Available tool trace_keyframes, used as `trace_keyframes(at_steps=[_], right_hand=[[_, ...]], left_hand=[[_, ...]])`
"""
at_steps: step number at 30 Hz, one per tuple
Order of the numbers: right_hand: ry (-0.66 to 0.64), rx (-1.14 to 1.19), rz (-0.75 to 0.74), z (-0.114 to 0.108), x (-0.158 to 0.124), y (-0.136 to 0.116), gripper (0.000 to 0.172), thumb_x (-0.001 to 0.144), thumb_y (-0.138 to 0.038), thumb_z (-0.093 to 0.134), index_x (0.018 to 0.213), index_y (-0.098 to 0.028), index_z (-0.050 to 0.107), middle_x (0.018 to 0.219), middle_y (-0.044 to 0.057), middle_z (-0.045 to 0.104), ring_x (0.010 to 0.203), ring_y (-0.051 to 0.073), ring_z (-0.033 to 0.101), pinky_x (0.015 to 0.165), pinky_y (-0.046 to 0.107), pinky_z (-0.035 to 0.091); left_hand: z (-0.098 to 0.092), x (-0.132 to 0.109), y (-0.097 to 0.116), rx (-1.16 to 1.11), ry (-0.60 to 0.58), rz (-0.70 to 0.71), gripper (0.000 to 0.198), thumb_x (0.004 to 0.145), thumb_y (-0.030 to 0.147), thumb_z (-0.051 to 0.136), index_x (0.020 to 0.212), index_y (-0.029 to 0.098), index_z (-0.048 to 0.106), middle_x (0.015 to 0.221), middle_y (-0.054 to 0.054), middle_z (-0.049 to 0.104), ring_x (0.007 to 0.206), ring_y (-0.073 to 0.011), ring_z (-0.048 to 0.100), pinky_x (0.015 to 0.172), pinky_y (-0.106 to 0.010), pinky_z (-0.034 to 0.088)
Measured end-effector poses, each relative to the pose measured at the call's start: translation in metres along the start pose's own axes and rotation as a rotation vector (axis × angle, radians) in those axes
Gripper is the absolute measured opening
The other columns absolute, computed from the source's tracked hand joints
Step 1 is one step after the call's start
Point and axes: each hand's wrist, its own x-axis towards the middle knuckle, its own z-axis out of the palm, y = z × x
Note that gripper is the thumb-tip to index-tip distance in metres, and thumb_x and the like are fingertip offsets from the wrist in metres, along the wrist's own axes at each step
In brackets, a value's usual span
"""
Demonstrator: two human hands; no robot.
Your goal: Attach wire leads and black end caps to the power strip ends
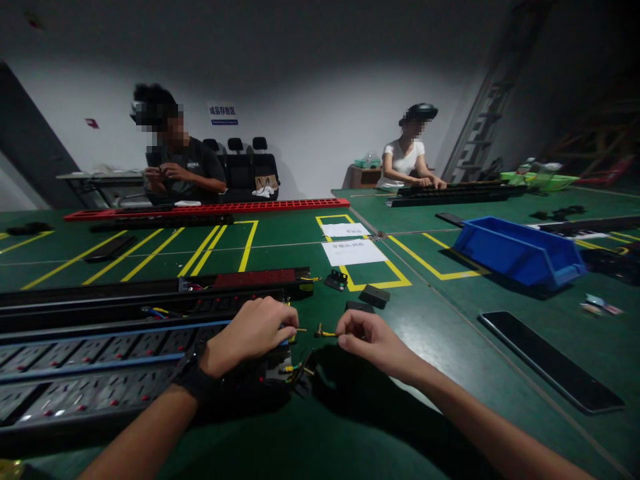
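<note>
In the head view my right hand (373, 337) pinches a short yellow wire (328, 334) with a small metal terminal at its tip, held above the green table. My left hand (257, 331), with a dark band at the wrist, rests at the end of a long power strip (145, 347). Its thumb and fingers are closed; a thin, light-coloured tip sticks out past them, and what they hold is hidden. Just below, a yellow-green wire end (290, 368) and some dark wires come out of the nearest power strip (107, 395).
Black end pieces (375, 295) lie beyond my hands, near a paper sheet (353, 253). A blue bin (517, 250) and a phone-like black slab (550, 360) are on the right. Two people work across the table, behind a long red rail (210, 209) and black strips (450, 192).
</note>
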Motion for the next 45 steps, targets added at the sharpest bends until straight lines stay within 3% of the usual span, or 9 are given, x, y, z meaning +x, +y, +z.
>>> trace_keyframes(at_steps=[7, 12, 16, 23, 27, 36, 38, 42, 45], right_hand=[[0.323, -0.642, -0.271, -0.007, -0.006, 0.008, 0.017, 0.095, -0.026, 0.057, 0.106, -0.022, 0.070, 0.085, 0.003, 0.066, 0.075, 0.019, 0.061, 0.070, 0.034, 0.046], [0.193, -1.068, -0.414, -0.004, -0.006, 0.018, 0.050, 0.092, -0.010, 0.058, 0.138, -0.024, 0.069, 0.122, 0.012, 0.073, 0.113, 0.030, 0.063, 0.094, 0.046, 0.052], [0.094, -1.227, -0.380, -0.002, -0.004, 0.019, 0.047, 0.094, -0.011, 0.066, 0.139, -0.023, 0.070, 0.127, 0.011, 0.075, 0.112, 0.033, 0.063, 0.094, 0.049, 0.050], [0.100, -1.238, -0.355, -0.010, -0.004, 0.016, 0.044, 0.096, -0.011, 0.067, 0.140, -0.018, 0.068, 0.111, 0.011, 0.075, 0.105, 0.029, 0.064, 0.093, 0.045, 0.049], [-0.005, -1.236, -0.288, -0.012, -0.004, 0.004, 0.024, 0.096, -0.009, 0.066, 0.114, -0.021, 0.078, 0.104, 0.008, 0.076, 0.099, 0.027, 0.067, 0.087, 0.040, 0.049], [-0.264, -0.892, 0.064, -0.044, -0.022, -0.034, 0.015, 0.085, -0.012, 0.074, 0.090, -0.024, 0.081, 0.081, 0.002, 0.078, 0.069, 0.017, 0.069, 0.060, 0.027, 0.043], [-0.152, -0.880, 0.040, -0.055, -0.021, -0.034, 0.012, 0.091, -0.019, 0.070, 0.091, -0.024, 0.081, 0.083, 0.003, 0.079, 0.070, 0.017, 0.069, 0.061, 0.027, 0.043], [0.318, -1.124, -0.061, -0.069, -0.013, -0.016, 0.017, 0.098, -0.025, 0.061, 0.092, -0.027, 0.077, 0.080, 0.005, 0.077, 0.065, 0.019, 0.065, 0.057, 0.030, 0.034], [0.443, -1.241, -0.019, -0.073, -0.007, 0.004, 0.015, 0.101, -0.031, 0.063, 0.091, -0.028, 0.074, 0.073, 0.005, 0.074, 0.058, 0.020, 0.061, 0.054, 0.031, 0.027]], left_hand=[[0.001, 0.002, -0.001, -0.035, 0.002, -0.005, 0.012, 0.102, 0.025, 0.072, 0.102, 0.027, 0.083, 0.107, -0.003, 0.083, 0.102, -0.0292, 0.077, 0.077, -0.033, 0.049], [0.002, 0.003, -0.003, -0.035, 0.007, -0.001, 0.010, 0.102, 0.026, 0.073, 0.101, 0.027, 0.083, 0.106, -0.003, 0.083, 0.101, -0.0303, 0.077, 0.075, -0.034, 0.047], [0.004, 0.003, -0.004, -0.043, 0.018, 0.008, 0.011, 0.102, 0.026, 0.072, 0.101, 0.027, 0.083, 0.107, -0.002, 0.083, 0.101, -0.0300, 0.076, 0.075, -0.035, 0.047], [0.006, 0.003, -0.006, -0.027, 0.029, 0.022, 0.012, 0.101, 0.025, 0.071, 0.103, 0.026, 0.082, 0.106, -0.003, 0.083, 0.100, -0.0296, 0.076, 0.076, -0.036, 0.047], [0.009, 0.003, -0.008, -0.019, 0.034, 0.025, 0.011, 0.101, 0.025, 0.071, 0.103, 0.027, 0.082, 0.105, -0.002, 0.082, 0.100, -0.0303, 0.076, 0.076, -0.037, 0.048], [0.008, 0.001, -0.006, -0.009, 0.027, 0.018, 0.010, 0.102, 0.026, 0.071, 0.105, 0.027, 0.080, 0.108, -0.003, 0.081, 0.102, -0.0300, 0.076, 0.078, -0.035, 0.050], [0.007, 0.001, -0.006, -0.014, 0.028, 0.012, 0.009, 0.102, 0.026, 0.071, 0.104, 0.027, 0.080, 0.108, -0.003, 0.081, 0.102, -0.0292, 0.076, 0.077, -0.034, 0.050], [0.009, 0.000, -0.008, -0.019, 0.050, 0.046, 0.011, 0.103, 0.027, 0.069, 0.110, 0.026, 0.078, 0.110, -0.004, 0.081, 0.103, -0.0296, 0.075, 0.078, -0.034, 0.050], [0.010, 0.000, -0.010, -0.021, 0.046, 0.069, 0.011, 0.103, 0.027, 0.068, 0.107, 0.025, 0.077, 0.108, -0.005, 0.080, 0.102, -0.0303, 0.075, 0.077, -0.035, 0.049]])
